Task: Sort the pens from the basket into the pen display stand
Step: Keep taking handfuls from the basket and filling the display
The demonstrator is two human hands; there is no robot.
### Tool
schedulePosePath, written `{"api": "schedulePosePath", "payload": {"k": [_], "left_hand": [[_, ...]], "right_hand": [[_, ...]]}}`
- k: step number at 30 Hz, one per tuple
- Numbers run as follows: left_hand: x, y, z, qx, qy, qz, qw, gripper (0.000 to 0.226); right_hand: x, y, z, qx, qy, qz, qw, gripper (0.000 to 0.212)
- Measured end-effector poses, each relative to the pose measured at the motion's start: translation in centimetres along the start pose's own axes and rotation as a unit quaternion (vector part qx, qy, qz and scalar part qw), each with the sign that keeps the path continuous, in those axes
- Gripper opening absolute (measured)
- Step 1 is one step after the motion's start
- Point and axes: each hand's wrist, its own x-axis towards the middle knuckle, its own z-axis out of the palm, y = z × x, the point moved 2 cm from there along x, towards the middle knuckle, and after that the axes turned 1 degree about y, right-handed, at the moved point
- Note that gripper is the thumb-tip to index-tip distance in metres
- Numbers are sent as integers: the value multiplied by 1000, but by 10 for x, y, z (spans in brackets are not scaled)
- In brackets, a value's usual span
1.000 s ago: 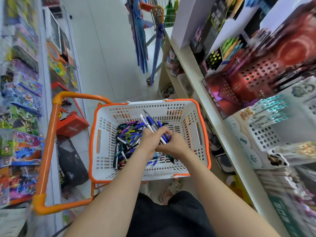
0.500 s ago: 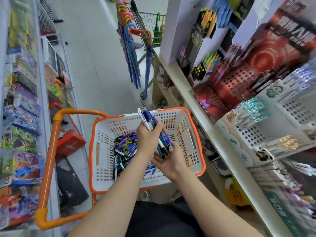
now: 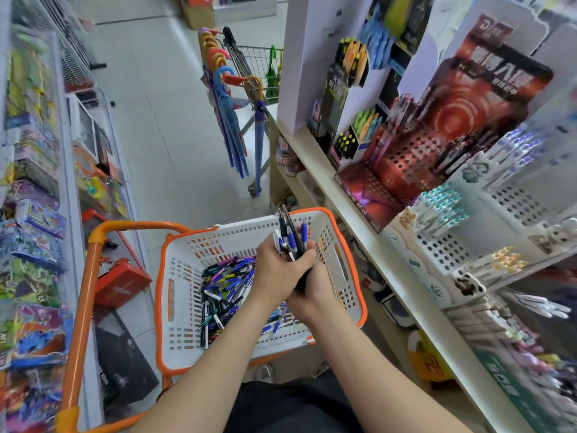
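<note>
Pen bundle (image 3: 292, 239) had risen out of the white basket (image 3: 162, 276); left hand (image 3: 278, 270) gripped it, right hand (image 3: 315, 289) clasped its lower end. Ready for the pen display stand (image 3: 437, 254).

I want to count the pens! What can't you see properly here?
Head view only:
- Pen bundle: lower ends hidden by the left hand and right hand; number unclear.
- Loose pens in the basket: partly covered by both forearms.
- Packets on the left shelves: blurred, labels unreadable.
- Pen display stand: cut off by the right edge.
</note>
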Motion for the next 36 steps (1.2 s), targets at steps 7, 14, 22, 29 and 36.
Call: {"api": "schedulePosePath", "payload": {"k": [7,14,22,29,36], "left_hand": [[2,9,-10,-3,3,17,1000,18],[3,5,-14,-57,-4,-16,998,22],[7,6,-11,-116,-81,-77,987,16],[4,11,10,-244,-170,-166,940,27],[-25,30,50,-261,-279,-203,901,35]], "right_hand": [[-9,-2,18,-8,-43,10,999,35],[-15,-1,16,-73,-6,-14,997,36],[-37,-18,-2,-321,75,-58,942,38],[-63,-59,-12,-408,99,-252,872,36],[-85,-102,-46,-471,31,-301,829,28]]}}
